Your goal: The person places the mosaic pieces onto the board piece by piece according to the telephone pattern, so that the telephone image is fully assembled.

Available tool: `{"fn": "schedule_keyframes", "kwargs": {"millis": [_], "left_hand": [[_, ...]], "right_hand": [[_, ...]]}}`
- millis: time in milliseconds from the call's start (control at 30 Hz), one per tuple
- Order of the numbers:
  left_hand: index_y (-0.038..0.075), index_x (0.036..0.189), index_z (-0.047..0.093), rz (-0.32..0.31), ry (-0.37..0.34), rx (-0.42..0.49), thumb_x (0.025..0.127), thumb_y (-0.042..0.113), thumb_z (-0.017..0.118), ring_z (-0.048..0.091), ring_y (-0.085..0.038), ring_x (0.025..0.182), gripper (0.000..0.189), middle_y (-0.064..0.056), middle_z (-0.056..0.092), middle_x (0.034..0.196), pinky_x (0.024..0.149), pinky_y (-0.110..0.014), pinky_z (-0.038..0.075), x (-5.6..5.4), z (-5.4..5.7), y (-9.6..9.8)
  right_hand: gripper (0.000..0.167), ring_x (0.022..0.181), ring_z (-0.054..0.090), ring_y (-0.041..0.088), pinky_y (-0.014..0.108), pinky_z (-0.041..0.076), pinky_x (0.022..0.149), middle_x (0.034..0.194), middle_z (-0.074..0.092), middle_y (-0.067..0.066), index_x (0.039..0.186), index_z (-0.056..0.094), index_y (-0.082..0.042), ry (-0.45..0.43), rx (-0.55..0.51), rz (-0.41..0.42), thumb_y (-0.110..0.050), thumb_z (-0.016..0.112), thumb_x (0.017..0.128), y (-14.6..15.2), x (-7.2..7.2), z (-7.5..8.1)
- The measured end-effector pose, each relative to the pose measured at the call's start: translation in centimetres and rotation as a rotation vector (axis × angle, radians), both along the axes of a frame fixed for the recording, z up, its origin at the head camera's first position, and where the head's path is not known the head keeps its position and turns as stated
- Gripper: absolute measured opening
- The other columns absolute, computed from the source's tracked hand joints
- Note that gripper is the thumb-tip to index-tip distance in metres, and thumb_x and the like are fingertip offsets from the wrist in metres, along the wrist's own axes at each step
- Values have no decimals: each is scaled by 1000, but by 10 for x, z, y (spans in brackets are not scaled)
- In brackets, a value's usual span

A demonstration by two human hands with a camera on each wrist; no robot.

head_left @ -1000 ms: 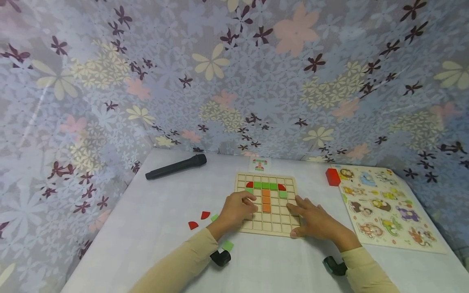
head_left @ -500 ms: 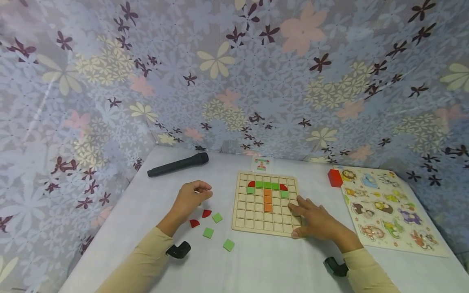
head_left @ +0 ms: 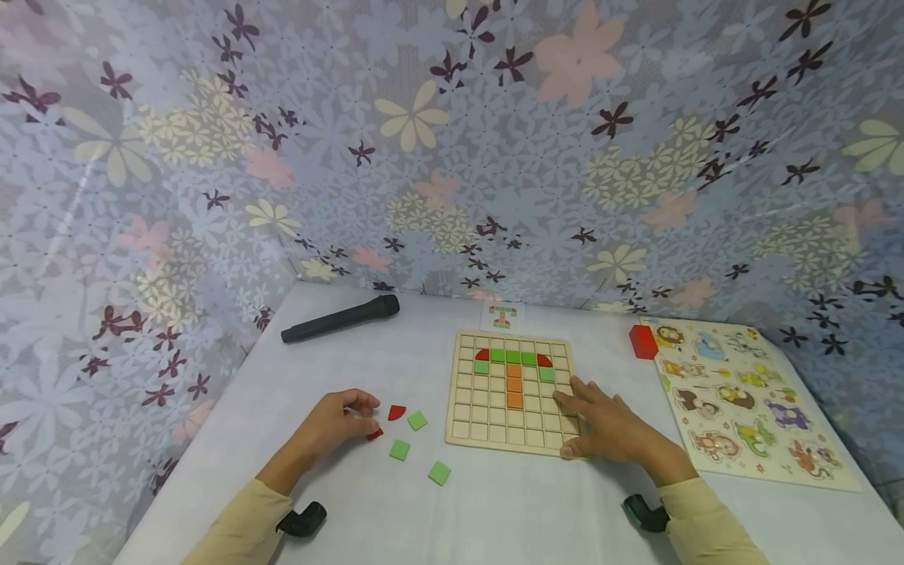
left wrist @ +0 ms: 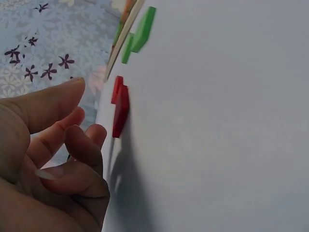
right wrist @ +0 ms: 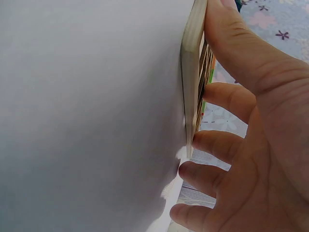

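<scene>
The curved left hand, near a red piece, grasps nothing; the right hand, unclenched, touches the board.

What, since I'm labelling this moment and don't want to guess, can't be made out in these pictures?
Head view: part of the nearer red piece, hidden behind the left hand.
Head view: some right-edge cells of the wooden board, covered by the right hand.
Head view: fine details on the card, too small.
Left wrist view: the board's face, seen nearly edge-on and cut off by the top edge.
</scene>
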State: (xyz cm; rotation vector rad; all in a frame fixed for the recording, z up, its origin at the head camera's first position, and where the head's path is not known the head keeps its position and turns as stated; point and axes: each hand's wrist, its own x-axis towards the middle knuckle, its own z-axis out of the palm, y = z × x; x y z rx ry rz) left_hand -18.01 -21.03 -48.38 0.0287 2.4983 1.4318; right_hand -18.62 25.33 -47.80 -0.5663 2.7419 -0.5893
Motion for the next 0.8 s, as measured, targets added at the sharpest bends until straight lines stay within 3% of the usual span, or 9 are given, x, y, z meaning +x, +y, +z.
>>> {"fn": "schedule_keyframes", "kwargs": {"millis": [133, 400, 633, 800], "left_hand": [[12, 113, 73, -11, 17, -8, 84, 12, 82, 57, -19, 89, 31, -2, 68, 101, 80, -33, 46, -1, -6, 1], [16, 116, 74, -50, 67, -99, 82, 10, 81, 57, -18, 94, 35, 1, 69, 107, 78, -32, 49, -17, -12, 22], [17, 100, 76, -133, 142, -253, 83, 7, 80, 57, -16, 90, 20, 1, 65, 99, 83, -36, 49, -23, -14, 34], [18, 90, 70, -157, 205, -307, 83, 6, 80, 54, -16, 83, 17, 1, 60, 91, 78, -36, 47, -22, -12, 36]], "right_hand": [[99, 144, 20, 61, 82, 15, 105, 162, 23, 32, 154, 45, -9, 2, 2, 1, -57, 82, 74, 0, 0, 1], [100, 145, 20, 61, 83, 14, 105, 162, 22, 32, 154, 44, -9, 0, 1, 4, -59, 80, 75, 1, 0, -3], [99, 145, 21, 60, 83, 15, 105, 162, 24, 31, 153, 47, -10, 6, 15, 0, -60, 81, 73, 0, -1, -3], [101, 145, 21, 60, 83, 16, 104, 162, 24, 31, 152, 47, -9, 8, 26, -4, -59, 82, 72, 0, -1, -3]]}}
